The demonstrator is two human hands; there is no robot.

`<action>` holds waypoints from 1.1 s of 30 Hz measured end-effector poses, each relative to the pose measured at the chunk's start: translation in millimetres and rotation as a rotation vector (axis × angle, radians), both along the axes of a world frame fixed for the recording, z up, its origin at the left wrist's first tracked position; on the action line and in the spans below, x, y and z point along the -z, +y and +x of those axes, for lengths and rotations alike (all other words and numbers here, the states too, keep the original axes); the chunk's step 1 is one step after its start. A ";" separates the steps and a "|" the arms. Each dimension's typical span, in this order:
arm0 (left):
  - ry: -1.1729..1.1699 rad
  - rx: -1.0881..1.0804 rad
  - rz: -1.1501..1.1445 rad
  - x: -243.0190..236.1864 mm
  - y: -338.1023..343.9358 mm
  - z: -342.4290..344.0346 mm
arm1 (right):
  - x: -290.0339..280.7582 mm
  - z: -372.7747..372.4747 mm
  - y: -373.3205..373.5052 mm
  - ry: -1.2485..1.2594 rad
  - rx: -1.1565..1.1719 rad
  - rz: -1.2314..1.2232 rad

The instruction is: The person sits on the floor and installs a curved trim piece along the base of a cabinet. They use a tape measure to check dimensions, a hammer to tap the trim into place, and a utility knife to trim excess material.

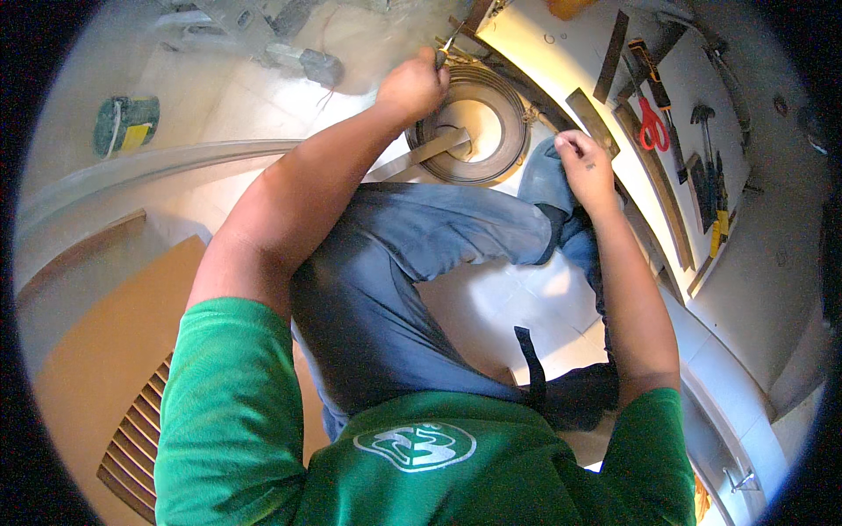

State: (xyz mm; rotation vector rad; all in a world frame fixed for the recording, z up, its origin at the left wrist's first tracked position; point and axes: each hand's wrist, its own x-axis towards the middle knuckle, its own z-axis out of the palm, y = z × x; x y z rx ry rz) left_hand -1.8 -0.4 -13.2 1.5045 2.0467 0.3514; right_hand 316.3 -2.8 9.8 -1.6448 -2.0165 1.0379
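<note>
Head view: left hand point(414, 89), the nearer, grips a dark-handled tool point(442, 57) at the far-left edge of a brown coil point(516, 131) lying between both hands, loose end point(423, 155) running near-left. Right hand point(586, 171), by the trouser knee point(541, 180): grip cannot be determined.

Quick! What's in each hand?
Left hand: closed on a slim metal tool with a dark-and-yellow handle.
Right hand: fingers curled; can't tell if it's holding anything.

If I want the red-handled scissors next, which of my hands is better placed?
Probably your right hand: it is nearer the red-handled scissors. Your left hand is farther off, by the coiled strip, and grips a slim tool. Whether the right holds something, I cannot tell.
</note>
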 end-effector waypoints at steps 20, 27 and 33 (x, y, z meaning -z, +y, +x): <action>-0.024 -0.008 0.033 4.9 -3.4 3.8 | 35.3 -185.5 87.6 -0.760 0.014 0.543; -0.032 -0.009 0.045 6.7 -5.1 6.1 | 31.4 -185.8 100.6 -0.792 -0.028 0.512; -0.082 -0.031 0.105 10.4 -6.8 7.4 | 26.2 -183.0 105.3 -0.853 -0.125 0.458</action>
